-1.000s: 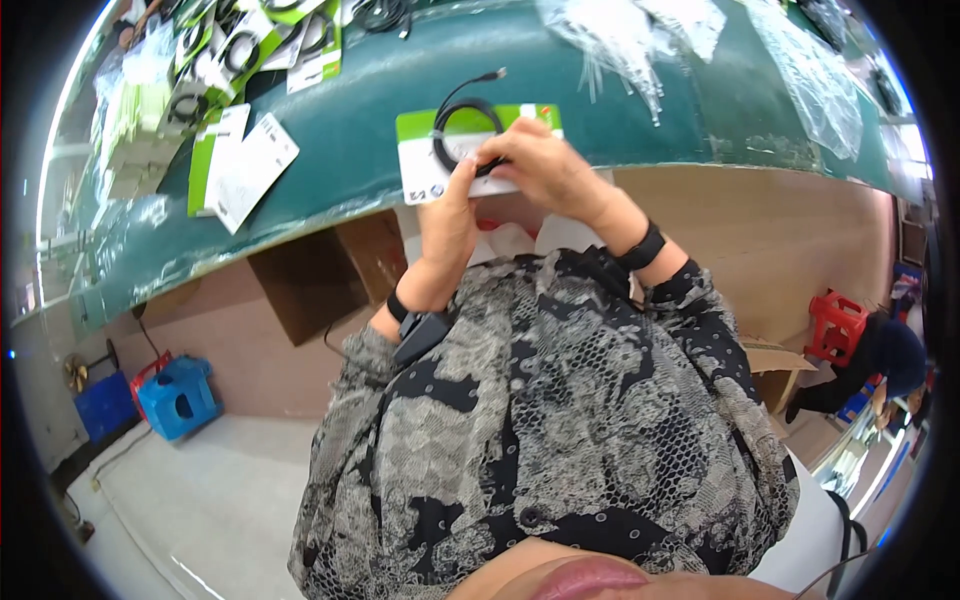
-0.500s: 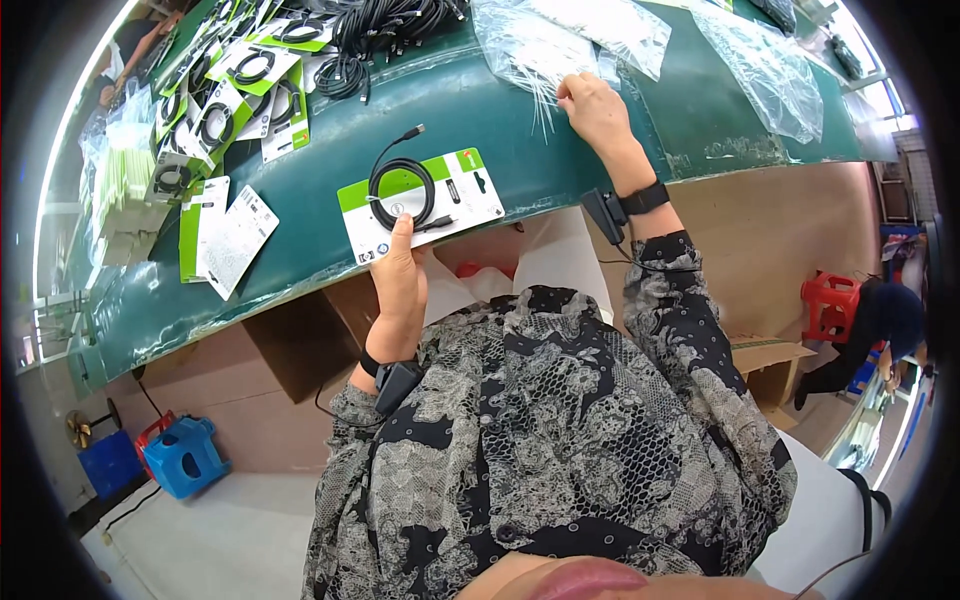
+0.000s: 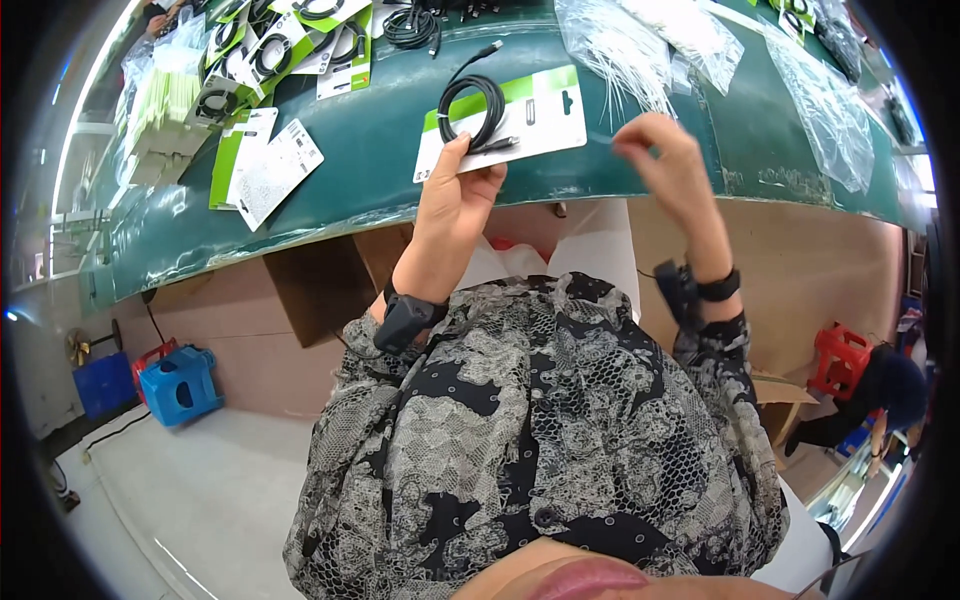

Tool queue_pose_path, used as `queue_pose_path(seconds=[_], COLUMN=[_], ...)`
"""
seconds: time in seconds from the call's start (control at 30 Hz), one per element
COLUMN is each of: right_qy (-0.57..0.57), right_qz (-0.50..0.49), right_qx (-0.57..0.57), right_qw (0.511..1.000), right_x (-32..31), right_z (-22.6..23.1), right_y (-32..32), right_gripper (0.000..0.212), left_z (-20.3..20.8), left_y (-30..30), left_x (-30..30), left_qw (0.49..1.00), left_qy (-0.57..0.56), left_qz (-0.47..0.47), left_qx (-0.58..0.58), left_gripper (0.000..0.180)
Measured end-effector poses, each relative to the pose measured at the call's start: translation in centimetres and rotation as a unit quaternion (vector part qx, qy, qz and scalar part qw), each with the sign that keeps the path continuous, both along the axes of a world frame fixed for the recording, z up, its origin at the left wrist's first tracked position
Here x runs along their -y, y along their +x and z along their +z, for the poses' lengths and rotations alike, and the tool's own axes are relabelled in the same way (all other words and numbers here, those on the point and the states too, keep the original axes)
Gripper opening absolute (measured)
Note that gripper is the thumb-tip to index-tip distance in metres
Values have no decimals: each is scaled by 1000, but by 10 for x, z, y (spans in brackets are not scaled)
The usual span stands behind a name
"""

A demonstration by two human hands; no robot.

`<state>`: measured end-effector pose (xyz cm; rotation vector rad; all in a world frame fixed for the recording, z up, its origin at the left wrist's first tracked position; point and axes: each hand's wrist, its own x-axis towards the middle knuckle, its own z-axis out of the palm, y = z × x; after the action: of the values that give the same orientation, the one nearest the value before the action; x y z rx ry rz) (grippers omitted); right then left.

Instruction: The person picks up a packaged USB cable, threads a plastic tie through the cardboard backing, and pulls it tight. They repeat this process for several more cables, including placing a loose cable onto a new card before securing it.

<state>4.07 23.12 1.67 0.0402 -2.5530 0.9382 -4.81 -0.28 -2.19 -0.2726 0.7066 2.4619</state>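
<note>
My left hand (image 3: pixel 455 210) grips a white and green backing card (image 3: pixel 550 120) by its lower left edge, thumb on top. Against the card lies a coiled black cable (image 3: pixel 498 105), its two plug ends sticking out; the thumb presses on the coil's bottom. To the right of the card, my right hand (image 3: pixel 668 160) is raised with thumb and fingertips pinched together, smeared by motion. A faint pale streak shows by its fingertips, too blurred to name. Beyond that hand, thin white cable ties (image 3: pixel 635 75) spill from a clear plastic bag.
Carded cables (image 3: pixel 275 50) are heaped at the far left, with loose black cables (image 3: pixel 410 28) beside them. Nearer lie several flat cards (image 3: pixel 280 172) and a stack of pale cards (image 3: pixel 165 130). More clear bags (image 3: pixel 825 120) lie at right. The green table's front edge (image 3: pixel 330 235) curves before me.
My right hand has come away from the cable ties, toward me, still pinched. The view has shifted; my left hand still holds the card and coil, now nearer the right hand.
</note>
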Motion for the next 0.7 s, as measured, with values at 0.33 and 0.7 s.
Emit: queue_pose_path(seconds=[0.33,0.7], right_qy=[-94,-146], right_qz=[22,-4], right_qx=[-102,-117], right_qw=[990,982], right_x=[83,94], right_z=[-4,-11], right_y=[-5,-7], right_gripper=[11,11], left_z=[27,28], left_y=[2,15], left_x=[-7,-7], left_qw=[986,992], left_qy=[139,104], left_qz=[-64,-56], left_qx=[70,44], left_gripper=[8,8])
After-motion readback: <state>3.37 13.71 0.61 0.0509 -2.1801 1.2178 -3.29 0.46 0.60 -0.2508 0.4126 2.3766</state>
